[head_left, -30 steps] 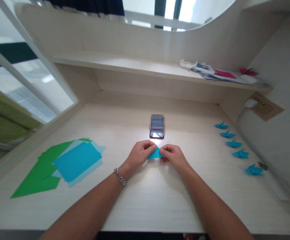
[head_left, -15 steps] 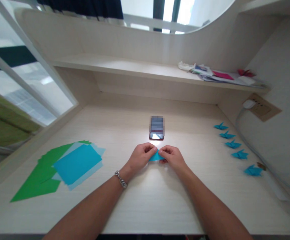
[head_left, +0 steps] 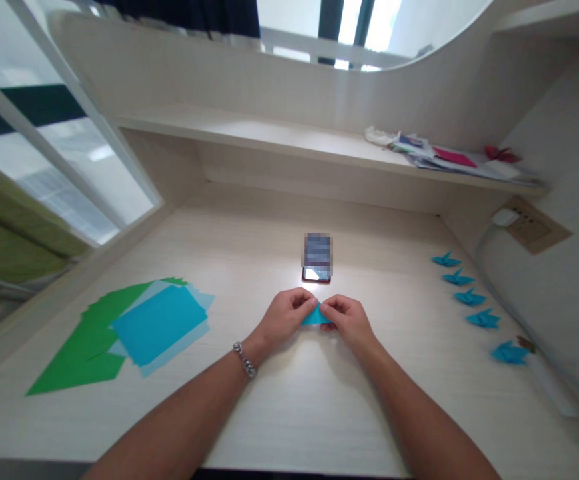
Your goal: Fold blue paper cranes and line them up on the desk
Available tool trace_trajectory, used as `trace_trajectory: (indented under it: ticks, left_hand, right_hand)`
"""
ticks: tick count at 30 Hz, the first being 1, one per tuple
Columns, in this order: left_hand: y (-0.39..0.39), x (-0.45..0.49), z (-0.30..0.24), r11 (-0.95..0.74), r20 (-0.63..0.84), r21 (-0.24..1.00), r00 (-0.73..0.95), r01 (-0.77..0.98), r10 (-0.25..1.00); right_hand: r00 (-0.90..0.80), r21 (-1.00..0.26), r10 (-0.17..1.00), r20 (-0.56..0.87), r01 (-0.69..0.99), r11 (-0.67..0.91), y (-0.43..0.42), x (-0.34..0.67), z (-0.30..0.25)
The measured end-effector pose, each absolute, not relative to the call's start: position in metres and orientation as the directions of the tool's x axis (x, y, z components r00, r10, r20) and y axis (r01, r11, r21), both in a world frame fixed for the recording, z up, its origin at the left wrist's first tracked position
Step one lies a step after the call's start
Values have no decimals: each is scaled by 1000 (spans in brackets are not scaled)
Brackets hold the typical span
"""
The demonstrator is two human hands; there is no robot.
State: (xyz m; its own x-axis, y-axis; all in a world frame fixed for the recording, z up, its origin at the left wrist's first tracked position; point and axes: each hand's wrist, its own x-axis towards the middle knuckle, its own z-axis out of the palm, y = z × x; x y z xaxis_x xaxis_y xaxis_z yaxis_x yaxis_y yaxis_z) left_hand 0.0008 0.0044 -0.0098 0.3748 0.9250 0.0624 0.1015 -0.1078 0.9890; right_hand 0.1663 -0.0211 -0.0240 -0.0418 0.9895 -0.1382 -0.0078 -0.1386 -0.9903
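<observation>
A small folded piece of blue paper (head_left: 316,317) is held between my two hands over the middle of the desk. My left hand (head_left: 288,313) pinches its left side, thumb on top. On the opposite side my right hand (head_left: 348,319) grips it between thumb and fingers. The fingers cover much of the paper, so its full shape is hidden. Just beyond the hands lies a phone (head_left: 318,259), its screen blurred out. Along the right side stand several folded blue paper cranes (head_left: 470,297) in a row.
Left of my hands, blue paper sheets (head_left: 162,323) lie over green sheets (head_left: 79,353). A cable (head_left: 509,300) runs from a wall socket (head_left: 536,223) down the right side, past a white strip (head_left: 552,383). Papers (head_left: 454,160) rest on the shelf (head_left: 269,138) above.
The view has shifted slightly, moving everything a little to the right in the picture. Both hands keep the same pinch on the blue paper, with hardly any visible movement.
</observation>
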Motion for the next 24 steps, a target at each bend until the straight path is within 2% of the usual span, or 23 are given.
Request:
trace_trajectory:
  ticks: [24]
  left_hand:
    - [4, 3, -5, -100, 51, 988, 363, 118, 930]
  right_hand:
    - [-47, -990, 989, -138, -22, -139, -22, 168, -22]
